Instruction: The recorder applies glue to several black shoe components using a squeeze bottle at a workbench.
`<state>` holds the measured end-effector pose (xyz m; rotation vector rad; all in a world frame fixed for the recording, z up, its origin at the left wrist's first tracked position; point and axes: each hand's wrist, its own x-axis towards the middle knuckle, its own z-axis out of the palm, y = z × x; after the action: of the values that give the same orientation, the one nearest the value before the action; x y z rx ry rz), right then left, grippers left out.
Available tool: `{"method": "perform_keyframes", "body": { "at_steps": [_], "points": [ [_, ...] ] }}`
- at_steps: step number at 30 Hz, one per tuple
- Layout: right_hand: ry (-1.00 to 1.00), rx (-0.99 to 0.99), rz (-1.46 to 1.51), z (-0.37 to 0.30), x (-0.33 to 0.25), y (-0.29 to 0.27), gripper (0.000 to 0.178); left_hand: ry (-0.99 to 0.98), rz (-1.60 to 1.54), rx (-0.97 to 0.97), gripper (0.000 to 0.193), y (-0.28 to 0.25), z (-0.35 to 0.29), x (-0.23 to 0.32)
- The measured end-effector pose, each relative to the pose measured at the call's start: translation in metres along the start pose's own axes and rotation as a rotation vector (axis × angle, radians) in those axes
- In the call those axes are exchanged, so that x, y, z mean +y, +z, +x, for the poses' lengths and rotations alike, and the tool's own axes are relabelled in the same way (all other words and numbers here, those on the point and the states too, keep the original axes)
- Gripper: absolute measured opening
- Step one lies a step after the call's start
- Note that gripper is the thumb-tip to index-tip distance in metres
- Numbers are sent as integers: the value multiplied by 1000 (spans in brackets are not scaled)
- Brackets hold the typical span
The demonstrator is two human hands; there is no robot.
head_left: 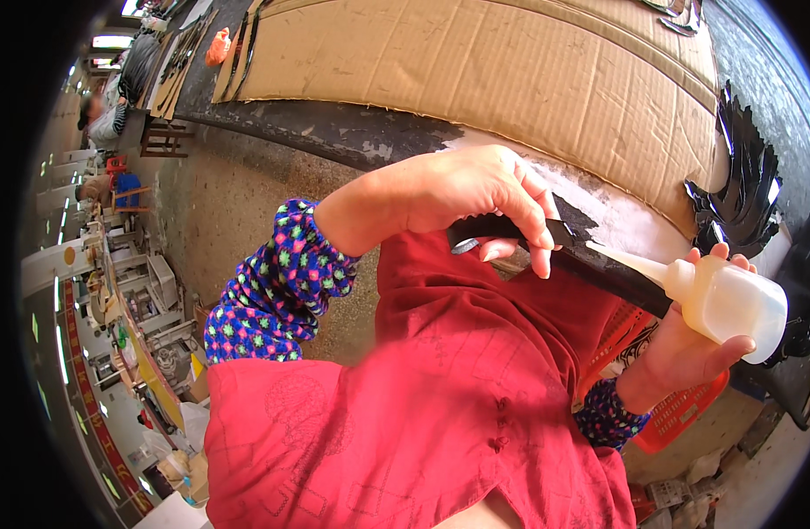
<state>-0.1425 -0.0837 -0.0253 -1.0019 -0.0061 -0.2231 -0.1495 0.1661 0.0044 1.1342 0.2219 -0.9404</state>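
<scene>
My left hand (484,192) pinches a narrow black strap (630,284) between thumb and fingers, beside the table edge. A small shiny metal piece (465,247) shows at the strap's left end, below my wrist; its exact shape is unclear. In my right hand (674,353) lies a translucent squeeze bottle (735,304), tilted sideways with pale liquid inside. Its long thin nozzle (625,259) points left, and the tip is at the strap close to my left fingers. I cannot tell whether the tip touches it.
A large brown cardboard sheet (475,62) covers much of the dark worktable (334,132). Black strips (740,167) lie in a bunch on its right side. A red plastic basket (687,413) stands below my right arm. Sewing machines (153,291) and people are at far left.
</scene>
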Motion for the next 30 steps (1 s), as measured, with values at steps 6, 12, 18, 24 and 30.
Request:
{"method": "perform_keyframes", "body": {
  "at_steps": [6, 12, 18, 24, 30],
  "points": [
    [25, 3, 22, -1, 3, 6, 79, -22, -25, -8, 21, 1, -1, -4],
    [50, -18, 36, -3, 5, 6, 77, -15, -29, -19, 20, 2, -2, -5],
    [42, 0, 15, -6, 4, 3, 77, -2, -37, -21, 20, 1, -4, -10],
    [-2, 25, -29, -7, 2, 4, 78, 23, -29, 14, 18, -1, -6, -10],
    [21, -36, 3, -8, 5, 13, 78, 33, -28, -13, 20, -4, -9, -14]
  ]
}}
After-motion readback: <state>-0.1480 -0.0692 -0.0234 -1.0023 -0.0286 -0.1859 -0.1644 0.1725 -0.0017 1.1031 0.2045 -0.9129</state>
